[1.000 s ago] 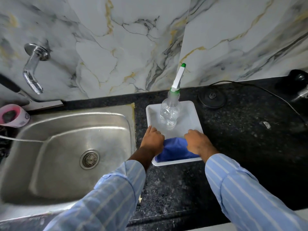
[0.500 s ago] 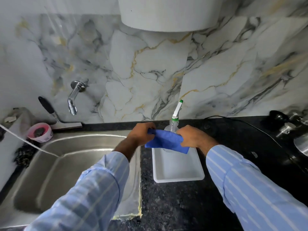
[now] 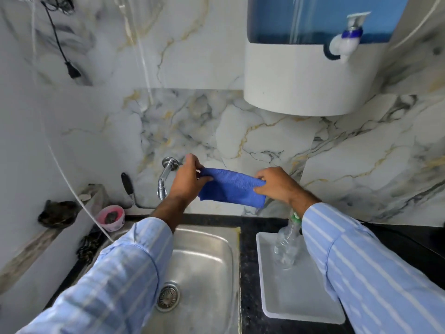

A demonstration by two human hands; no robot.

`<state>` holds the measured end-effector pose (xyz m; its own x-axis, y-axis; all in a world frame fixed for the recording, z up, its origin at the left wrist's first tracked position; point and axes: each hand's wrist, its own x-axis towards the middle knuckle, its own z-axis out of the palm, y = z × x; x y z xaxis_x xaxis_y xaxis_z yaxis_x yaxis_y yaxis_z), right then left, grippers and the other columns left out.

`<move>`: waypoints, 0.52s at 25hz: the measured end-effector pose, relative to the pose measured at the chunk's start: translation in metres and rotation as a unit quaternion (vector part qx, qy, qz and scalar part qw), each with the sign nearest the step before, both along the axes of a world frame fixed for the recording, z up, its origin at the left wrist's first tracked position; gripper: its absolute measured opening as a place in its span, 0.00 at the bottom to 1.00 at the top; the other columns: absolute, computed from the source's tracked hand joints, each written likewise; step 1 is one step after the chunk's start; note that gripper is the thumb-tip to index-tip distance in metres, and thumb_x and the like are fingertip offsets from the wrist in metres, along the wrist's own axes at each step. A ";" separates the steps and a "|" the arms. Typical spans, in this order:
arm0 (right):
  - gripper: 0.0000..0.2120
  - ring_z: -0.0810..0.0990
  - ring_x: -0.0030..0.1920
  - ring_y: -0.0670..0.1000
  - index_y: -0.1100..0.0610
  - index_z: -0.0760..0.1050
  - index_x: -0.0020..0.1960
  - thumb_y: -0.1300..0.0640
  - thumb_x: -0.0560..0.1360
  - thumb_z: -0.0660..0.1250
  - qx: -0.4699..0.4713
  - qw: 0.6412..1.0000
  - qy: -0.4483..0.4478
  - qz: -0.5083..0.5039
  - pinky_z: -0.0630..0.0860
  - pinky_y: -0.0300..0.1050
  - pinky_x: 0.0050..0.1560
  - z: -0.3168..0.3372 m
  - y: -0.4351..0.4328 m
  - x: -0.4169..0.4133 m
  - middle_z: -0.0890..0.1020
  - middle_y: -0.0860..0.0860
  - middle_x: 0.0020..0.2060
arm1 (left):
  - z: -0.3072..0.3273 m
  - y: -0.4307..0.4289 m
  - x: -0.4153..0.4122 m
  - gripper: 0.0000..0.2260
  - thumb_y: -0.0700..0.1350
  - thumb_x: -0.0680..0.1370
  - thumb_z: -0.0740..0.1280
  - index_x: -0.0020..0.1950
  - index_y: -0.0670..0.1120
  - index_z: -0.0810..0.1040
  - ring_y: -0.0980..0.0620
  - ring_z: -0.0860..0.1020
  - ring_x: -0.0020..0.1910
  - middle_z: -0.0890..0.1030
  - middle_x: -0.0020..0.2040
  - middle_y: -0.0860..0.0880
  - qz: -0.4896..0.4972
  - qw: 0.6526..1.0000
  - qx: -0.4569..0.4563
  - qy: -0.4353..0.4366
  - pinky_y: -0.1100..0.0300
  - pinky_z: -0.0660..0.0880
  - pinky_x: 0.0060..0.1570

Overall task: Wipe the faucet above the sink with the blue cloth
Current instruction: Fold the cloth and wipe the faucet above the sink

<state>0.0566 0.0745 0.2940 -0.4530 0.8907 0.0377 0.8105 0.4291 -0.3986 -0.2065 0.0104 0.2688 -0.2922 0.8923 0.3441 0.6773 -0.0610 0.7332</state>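
Note:
The blue cloth (image 3: pixel 232 188) is stretched in the air between both hands, above the sink's back edge. My left hand (image 3: pixel 189 180) pinches its left end, right beside the chrome faucet (image 3: pixel 166 175) that sticks out of the marble wall. My right hand (image 3: pixel 277 185) grips the cloth's right end. The cloth is just to the right of the faucet and I cannot tell whether it touches it. The steel sink (image 3: pixel 204 256) lies below, partly covered by my left sleeve.
A white tray (image 3: pixel 298 300) with a clear spray bottle (image 3: pixel 287 244) sits on the black counter right of the sink. A water purifier (image 3: pixel 310 68) hangs on the wall above. A pink cup (image 3: pixel 111 216), a black-handled tool (image 3: pixel 127 186) and a white hose (image 3: pixel 72 186) stand at the left.
Both hands took the blue cloth off the tray and raised it up and left, from over the tray to beside the faucet. The view has tilted upward.

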 end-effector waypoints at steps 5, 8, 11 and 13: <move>0.08 0.80 0.43 0.54 0.60 0.86 0.55 0.63 0.77 0.73 0.046 0.990 0.136 0.004 0.73 0.42 0.43 -0.004 0.024 -0.089 0.85 0.55 0.43 | 0.012 0.005 -0.084 0.15 0.39 0.72 0.75 0.38 0.45 0.67 0.44 0.71 0.35 0.75 0.37 0.45 0.066 0.992 0.070 0.080 0.58 0.68 0.34; 0.10 0.80 0.42 0.51 0.59 0.85 0.58 0.60 0.78 0.75 0.046 0.984 0.173 0.000 0.73 0.40 0.45 -0.016 0.042 -0.145 0.84 0.51 0.43 | 0.011 0.015 -0.132 0.08 0.33 0.73 0.73 0.40 0.43 0.77 0.46 0.75 0.39 0.77 0.41 0.48 0.074 0.987 0.084 0.115 0.62 0.68 0.39; 0.11 0.80 0.42 0.50 0.60 0.84 0.58 0.60 0.77 0.78 0.040 0.978 0.204 -0.018 0.73 0.36 0.41 -0.034 0.062 -0.192 0.83 0.49 0.43 | -0.001 0.036 -0.173 0.05 0.32 0.75 0.69 0.46 0.40 0.84 0.47 0.77 0.45 0.80 0.48 0.45 0.072 0.987 0.065 0.130 0.64 0.71 0.47; 0.12 0.81 0.43 0.50 0.60 0.83 0.59 0.60 0.77 0.78 0.031 0.976 0.215 -0.030 0.72 0.32 0.39 -0.048 0.076 -0.219 0.83 0.48 0.44 | -0.013 0.051 -0.193 0.07 0.35 0.78 0.66 0.52 0.41 0.84 0.49 0.77 0.49 0.78 0.51 0.48 0.083 0.991 0.020 0.102 0.75 0.67 0.46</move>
<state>-0.1626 0.1502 0.2457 -0.3303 0.9053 0.2669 0.5992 0.4197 -0.6818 -0.4000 0.0610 0.2563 -0.3552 0.8220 0.4451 0.8140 0.0379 0.5797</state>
